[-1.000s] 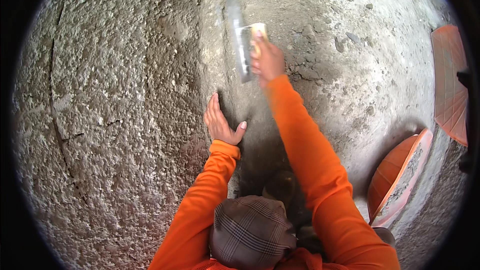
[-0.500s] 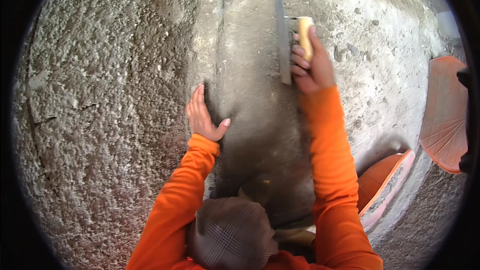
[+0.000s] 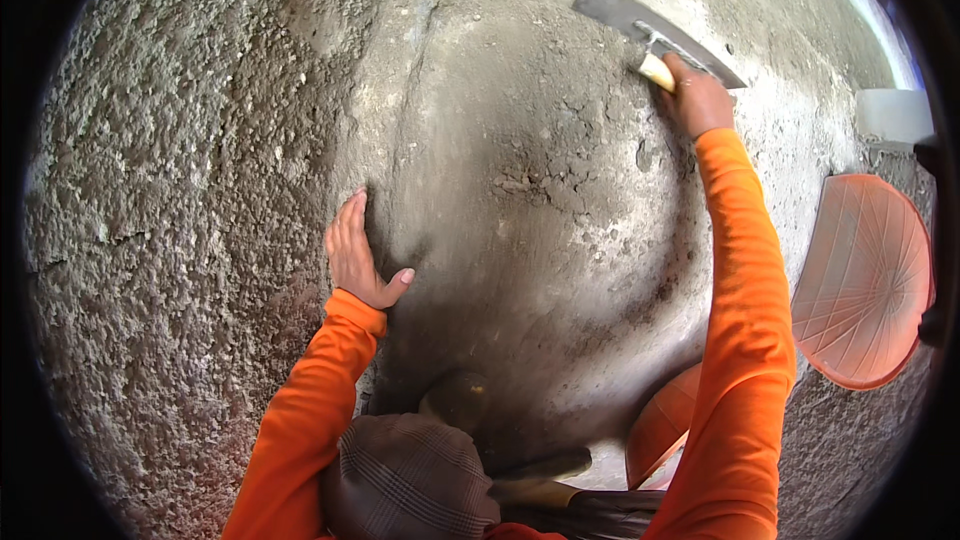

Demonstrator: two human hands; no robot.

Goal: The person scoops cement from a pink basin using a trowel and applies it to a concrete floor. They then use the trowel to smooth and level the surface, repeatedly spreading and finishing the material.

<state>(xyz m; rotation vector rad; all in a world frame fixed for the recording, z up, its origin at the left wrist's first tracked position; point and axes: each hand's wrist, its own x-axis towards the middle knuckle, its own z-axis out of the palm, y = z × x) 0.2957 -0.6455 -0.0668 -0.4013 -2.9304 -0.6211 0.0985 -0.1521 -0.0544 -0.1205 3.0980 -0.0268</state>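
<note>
My right hand (image 3: 698, 98) grips a plastering trowel (image 3: 620, 12) by its pale handle, at the upper right of the smooth cement surface (image 3: 470, 230). The trowel's long rectangular metal blade lies slantwise there; whether it presses on the cement I cannot tell. My left hand (image 3: 358, 258) has its fingers stretched and its thumb apart, holding nothing. It is at the border between the smooth cement and the rough, lumpy cement (image 3: 180, 240) on the left. A cracked, crumbly patch (image 3: 570, 180) shows in the middle of the smooth area.
An orange half-round ribbed pan (image 3: 865, 285) is at the right. Another orange piece (image 3: 665, 425) is partly hidden behind my right forearm. A whitish block (image 3: 893, 118) stands at the far right edge. A checked cap (image 3: 410, 480) covers part of the lower edge.
My right hand has swung the trowel rightward and upward, turning its blade from nearly upright to slanting. My left hand appears lower and farther left as the view shifts, still spread.
</note>
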